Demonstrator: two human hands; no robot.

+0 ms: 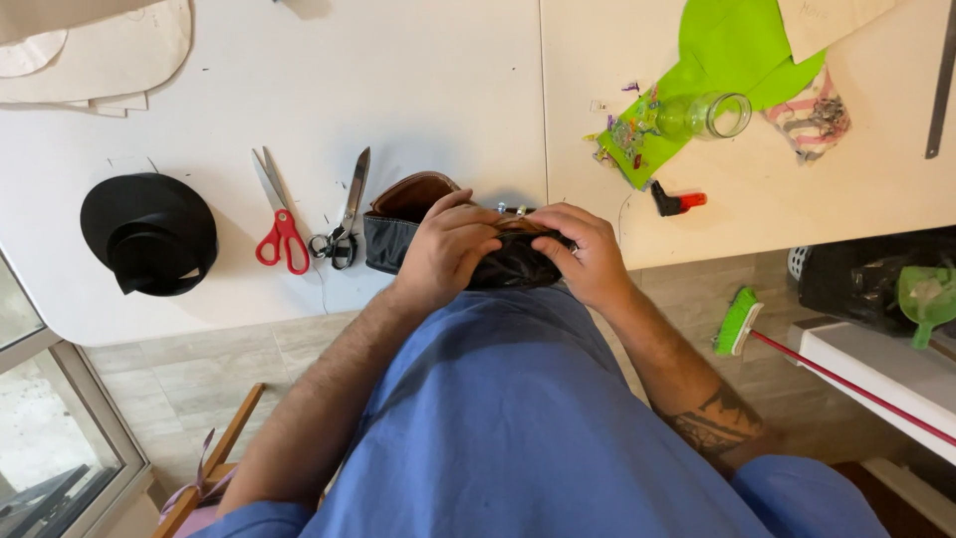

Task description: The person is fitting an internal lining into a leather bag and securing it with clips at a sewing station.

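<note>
Hands first: I see my left hand (450,249) and right hand (588,254) both squeezing the black bag (518,267) tight, near the red scissors (279,224).

Red-handled scissors (282,227), black hat (147,231), lime green fabric (732,50), brown-and-black bag (408,214)

Red-handled scissors (281,221) and black-handled shears (346,217) are lying side by side on the white bench (438,80). A black hat-shaped piece (147,232) is resting to their left. A glass jar (703,115) is lying tipped on green fabric (732,45). A green-headed broom (738,321) is leaning over the tiled floor (199,374).
</note>
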